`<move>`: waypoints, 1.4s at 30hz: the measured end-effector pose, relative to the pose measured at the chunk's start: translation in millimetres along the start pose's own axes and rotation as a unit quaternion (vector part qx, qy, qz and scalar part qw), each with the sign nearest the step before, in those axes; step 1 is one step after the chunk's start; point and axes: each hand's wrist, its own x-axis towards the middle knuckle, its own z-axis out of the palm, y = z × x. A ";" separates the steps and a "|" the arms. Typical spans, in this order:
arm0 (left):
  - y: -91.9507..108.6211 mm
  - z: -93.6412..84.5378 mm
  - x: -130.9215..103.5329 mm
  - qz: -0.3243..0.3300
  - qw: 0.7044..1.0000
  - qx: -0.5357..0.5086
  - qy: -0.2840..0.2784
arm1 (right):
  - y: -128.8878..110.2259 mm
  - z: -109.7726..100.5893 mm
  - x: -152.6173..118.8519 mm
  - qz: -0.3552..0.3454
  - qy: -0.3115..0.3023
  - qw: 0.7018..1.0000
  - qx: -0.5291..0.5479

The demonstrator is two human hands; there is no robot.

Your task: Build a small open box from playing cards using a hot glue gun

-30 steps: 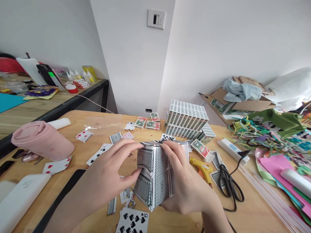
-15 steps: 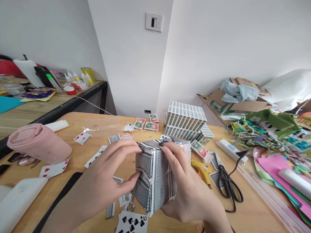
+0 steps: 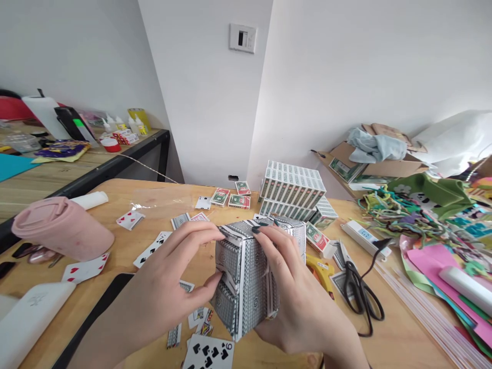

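Between my hands, above the table, is a box-like structure built from playing cards (image 3: 251,287), their patterned grey-blue backs facing out. My left hand (image 3: 172,277) grips its left side, fingertips on the top edge and thumb pressed at a gap in the left face. My right hand (image 3: 294,287) wraps round the right side, with fingers over the top and the thumb hidden beneath. Loose playing cards (image 3: 209,353) lie on the table below, a nine of spades among them. Right of the structure rests a yellow glue gun (image 3: 321,271), partly covered by my right hand and the structure.
Stacked card boxes (image 3: 292,187) stand at the back. To the right lie black-handled scissors (image 3: 363,292), a power strip (image 3: 365,238), clear glue sticks (image 3: 423,312) and coloured felt (image 3: 434,261). A pink tumbler (image 3: 63,228) lies at the left, near a white object (image 3: 34,323).
Both hands keep nearly the same grip. The card structure has turned very slightly, its far right end showing a little further right.
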 end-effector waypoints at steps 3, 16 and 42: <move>-0.7 0.5 -0.2 0.000 1.000 -0.004 -0.003 | 0.1 0.7 -0.5 0.003 -0.004 1.000 -0.004; -0.8 -0.4 0.7 0.010 0.999 0.030 -0.021 | -1.0 3.5 0.9 0.002 -0.027 1.000 0.004; 1.6 4.4 4.3 0.022 0.999 0.032 -0.012 | 1.6 3.2 5.8 -0.007 -0.036 0.997 0.062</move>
